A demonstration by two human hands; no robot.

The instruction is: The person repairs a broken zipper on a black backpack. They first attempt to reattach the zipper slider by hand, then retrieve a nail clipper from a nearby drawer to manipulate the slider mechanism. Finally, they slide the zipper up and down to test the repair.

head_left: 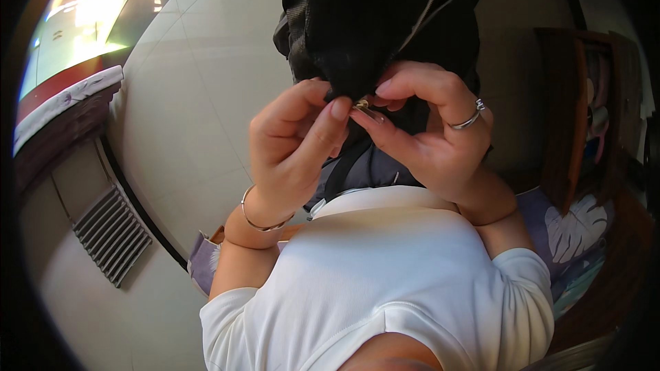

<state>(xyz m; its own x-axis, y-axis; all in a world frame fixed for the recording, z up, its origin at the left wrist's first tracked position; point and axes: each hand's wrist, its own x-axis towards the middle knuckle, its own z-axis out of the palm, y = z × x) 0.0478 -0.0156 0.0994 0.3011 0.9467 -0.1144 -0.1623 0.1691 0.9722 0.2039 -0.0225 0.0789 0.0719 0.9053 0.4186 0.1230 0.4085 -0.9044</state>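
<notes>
A large black cloth item (371,14), perhaps a bag or garment, lies over my lap, with a thin pale line running along its right side. My left hand (292,137) pinches an edge of this cloth between thumb and fingers. Close against it, my right hand (433,117) is closed with thumb and forefinger at a small gold-coloured metal piece (361,104) on the cloth's edge. The exact kind of this piece is too small to make out. Both sets of fingertips nearly meet there.
Pale tiled floor (185,96) stretches to the left. A grey ribbed radiator (113,233) is on the wall below a cloth-topped ledge (69,106) by a bright window. On the right stands an open wooden cabinet (560,117). Purple leaf-patterned fabric (577,230) lies beside me.
</notes>
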